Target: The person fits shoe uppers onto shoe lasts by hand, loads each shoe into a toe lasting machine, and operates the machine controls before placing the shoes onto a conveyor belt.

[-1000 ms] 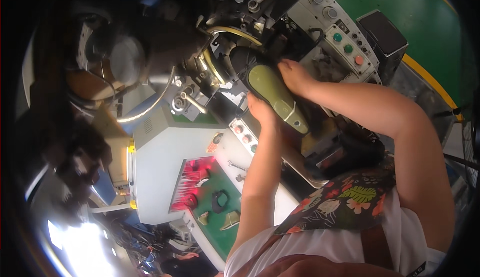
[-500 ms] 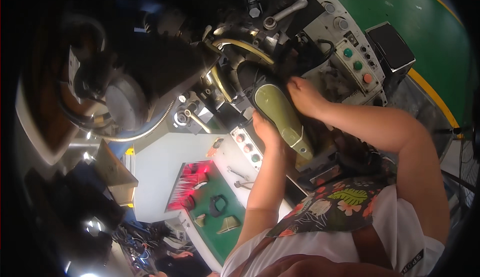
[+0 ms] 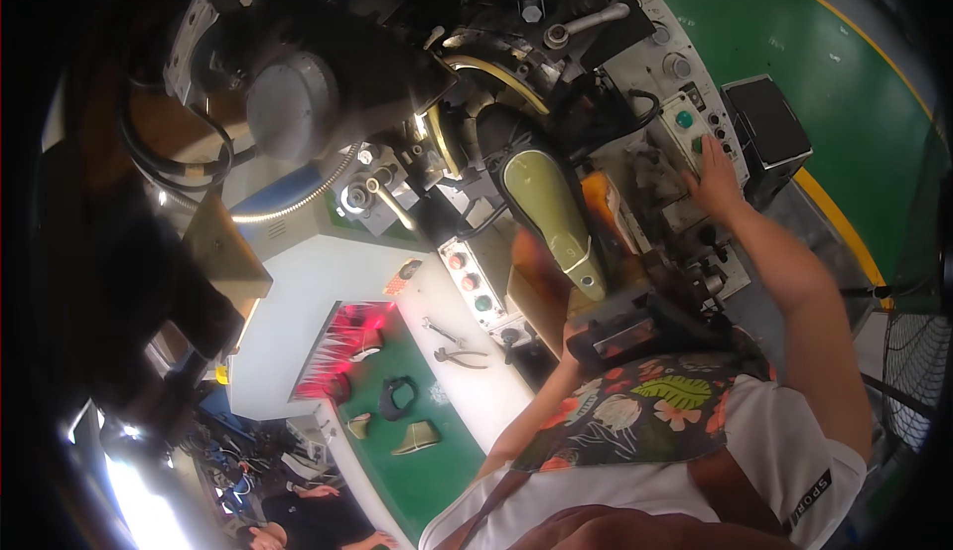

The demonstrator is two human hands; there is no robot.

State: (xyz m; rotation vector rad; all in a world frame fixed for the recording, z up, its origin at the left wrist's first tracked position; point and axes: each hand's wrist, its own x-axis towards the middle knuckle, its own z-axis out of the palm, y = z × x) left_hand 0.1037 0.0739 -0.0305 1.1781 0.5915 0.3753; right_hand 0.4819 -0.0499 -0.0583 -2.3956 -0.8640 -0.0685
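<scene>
A dark shoe upper (image 3: 504, 133) is seated sole-up in the machine, its olive-green insole (image 3: 544, 203) facing me. My right hand (image 3: 713, 183) is at the control panel right of the shoe, fingers stretched out, with fingertips on a green button (image 3: 700, 144). My left hand (image 3: 572, 343) is low beside the toe end of the shoe. A black machine part (image 3: 635, 332) and the shoe hide most of it, so its fingers do not show. Curved yellowish bands (image 3: 496, 75) lie around the heel end.
On the left, a green conveyor belt (image 3: 437, 481) carries several shoe parts past a red-lit opening (image 3: 342, 346). Pliers (image 3: 462, 358) lie on its white ledge. A left button panel (image 3: 469, 280) and a metal lever (image 3: 392, 203) flank the shoe. Another person (image 3: 308, 520) is at lower left.
My right hand has left the shoe's side and moved right to the button panel. My left hand has let go of the shoe's other side and dropped lower, toward me.
</scene>
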